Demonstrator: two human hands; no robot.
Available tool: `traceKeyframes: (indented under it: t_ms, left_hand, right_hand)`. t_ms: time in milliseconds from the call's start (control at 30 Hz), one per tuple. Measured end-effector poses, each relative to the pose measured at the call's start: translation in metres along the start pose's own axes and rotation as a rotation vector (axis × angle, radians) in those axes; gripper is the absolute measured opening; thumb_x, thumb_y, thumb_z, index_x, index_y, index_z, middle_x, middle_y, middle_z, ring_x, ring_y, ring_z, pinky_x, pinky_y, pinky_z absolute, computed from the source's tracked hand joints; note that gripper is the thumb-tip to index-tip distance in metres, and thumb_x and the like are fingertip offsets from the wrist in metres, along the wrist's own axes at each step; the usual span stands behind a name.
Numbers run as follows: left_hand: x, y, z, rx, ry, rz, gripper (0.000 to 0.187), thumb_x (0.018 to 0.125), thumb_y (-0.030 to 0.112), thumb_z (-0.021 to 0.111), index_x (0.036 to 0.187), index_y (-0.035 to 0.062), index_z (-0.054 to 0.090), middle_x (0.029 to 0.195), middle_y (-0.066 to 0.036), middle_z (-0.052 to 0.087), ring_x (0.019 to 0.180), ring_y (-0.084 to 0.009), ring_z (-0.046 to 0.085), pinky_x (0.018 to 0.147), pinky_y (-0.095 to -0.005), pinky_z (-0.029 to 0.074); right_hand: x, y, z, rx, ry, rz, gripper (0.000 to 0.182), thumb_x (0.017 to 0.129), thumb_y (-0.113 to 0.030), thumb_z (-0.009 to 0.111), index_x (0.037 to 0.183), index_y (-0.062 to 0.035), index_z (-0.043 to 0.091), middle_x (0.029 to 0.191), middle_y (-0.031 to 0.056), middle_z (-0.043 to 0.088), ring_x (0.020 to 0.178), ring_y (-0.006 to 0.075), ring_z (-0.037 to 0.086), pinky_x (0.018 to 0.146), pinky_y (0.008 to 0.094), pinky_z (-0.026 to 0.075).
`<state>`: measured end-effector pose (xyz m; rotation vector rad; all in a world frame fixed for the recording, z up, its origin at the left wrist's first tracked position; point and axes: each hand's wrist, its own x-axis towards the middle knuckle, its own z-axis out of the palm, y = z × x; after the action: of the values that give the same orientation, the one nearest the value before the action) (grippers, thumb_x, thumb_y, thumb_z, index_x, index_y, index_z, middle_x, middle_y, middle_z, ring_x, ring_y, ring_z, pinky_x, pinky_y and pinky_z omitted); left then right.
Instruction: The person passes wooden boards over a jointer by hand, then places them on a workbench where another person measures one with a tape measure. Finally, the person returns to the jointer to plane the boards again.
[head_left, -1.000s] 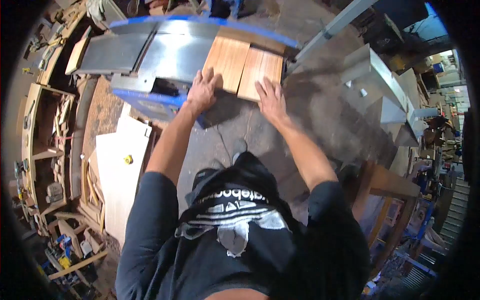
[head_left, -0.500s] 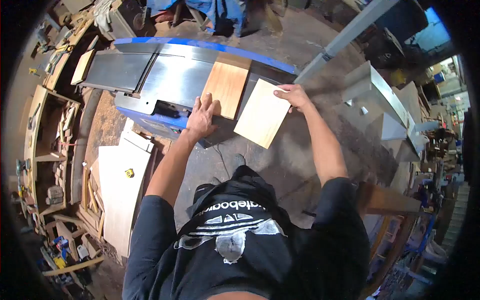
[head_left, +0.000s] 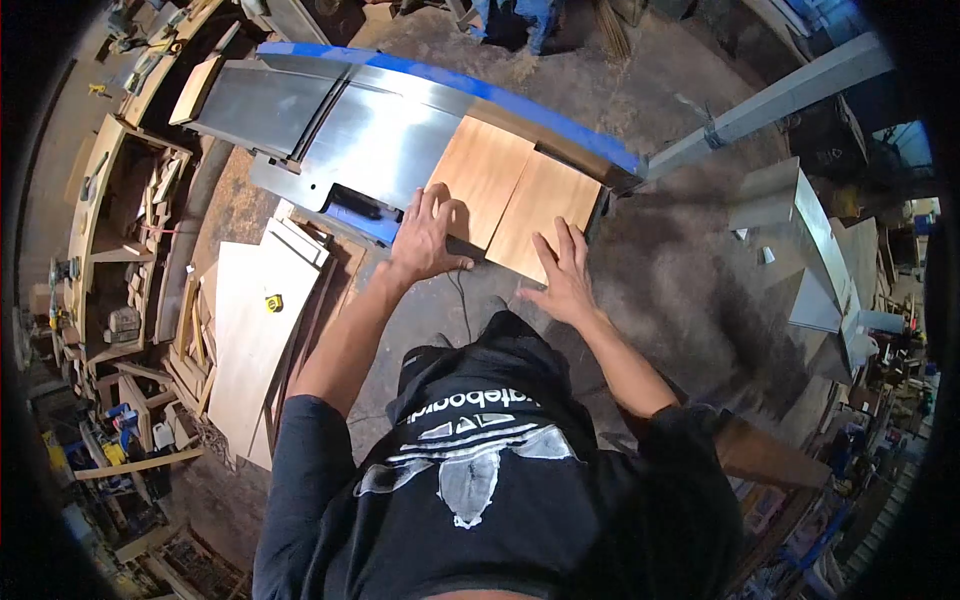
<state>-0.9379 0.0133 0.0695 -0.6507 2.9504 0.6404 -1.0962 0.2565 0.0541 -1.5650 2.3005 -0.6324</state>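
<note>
Two flat wooden boards lie side by side on the metal bed of a blue machine (head_left: 380, 140). My left hand (head_left: 428, 240), fingers spread, touches the near left edge of the left board (head_left: 482, 175). On the near part of the right board (head_left: 545, 215) rest the fingertips of my right hand (head_left: 565, 275), also spread, with the thumb off to the side. Neither hand is closed around anything. The long edges of the boards meet along a thin dark seam.
Pale panels (head_left: 250, 340) lean at the left, with a yellow tape measure (head_left: 274, 303) on one. Shelving (head_left: 110, 230) with wood scraps stands farther left. A grey metal post (head_left: 770, 100) slants at the upper right. A cable hangs below the boards.
The right board, earlier held off the machine by my right hand, now lies beside the left board. My right hand has let go of its edge and opened over it. The view has shifted.
</note>
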Motion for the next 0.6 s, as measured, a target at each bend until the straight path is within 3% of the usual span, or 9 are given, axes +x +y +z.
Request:
traceKeyframes:
  t_ms: [133,300,367,533,600]
  left_hand:
    - [0.004,0.013,-0.005,0.112,-0.014,-0.036,0.102,0.061,0.054,0.089,0.143,0.0159,0.044,0.154,-0.015,0.031,0.141,-0.0524,0.026,0.116,-0.0599,0.031]
    - [0.006,0.007,0.002,0.142,0.03,-0.025,0.096,0.061,0.055,0.088,0.141,0.0227,0.048,0.153,-0.01,0.035,0.139,-0.0542,0.029,0.114,-0.0598,0.033]
    - [0.012,0.008,0.004,0.181,0.049,0.011,0.085,0.068,0.054,0.085,0.142,0.0294,0.049,0.155,-0.008,0.034,0.139,-0.0536,0.027,0.114,-0.0597,0.032]
    - [0.016,-0.001,0.011,0.182,0.059,0.055,0.082,0.069,0.055,0.082,0.141,0.0318,0.05,0.157,-0.008,0.035,0.136,-0.0553,0.028,0.111,-0.0598,0.034]
    - [0.014,-0.009,0.019,0.206,0.177,0.141,0.083,0.069,0.056,0.082,0.142,0.0321,0.049,0.157,-0.007,0.034,0.134,-0.0546,0.029,0.109,-0.0599,0.035]
  right_hand:
    - [0.022,0.003,0.022,-0.137,0.162,0.052,0.09,0.078,-0.044,0.08,0.15,-0.0063,0.041,0.161,0.0269,0.012,0.144,0.0517,0.011,0.118,0.0604,0.02]
    - [0.02,0.001,0.021,-0.211,0.103,0.053,0.09,0.081,-0.049,0.076,0.154,-0.0115,0.038,0.161,0.0271,0.012,0.145,0.052,0.011,0.118,0.0616,0.018]
    - [0.024,-0.001,0.02,-0.231,0.095,0.056,0.09,0.082,-0.05,0.076,0.154,-0.0113,0.038,0.161,0.027,0.012,0.145,0.052,0.011,0.118,0.0618,0.018]
    - [0.023,-0.004,0.026,-0.311,0.109,0.059,0.09,0.08,-0.049,0.076,0.153,-0.0113,0.038,0.158,0.0292,0.017,0.144,0.0521,0.014,0.119,0.0627,0.017]
    - [0.025,-0.007,0.026,-0.343,0.082,0.093,0.091,0.081,-0.05,0.076,0.154,-0.0118,0.036,0.158,0.029,0.018,0.144,0.0517,0.015,0.119,0.062,0.017]
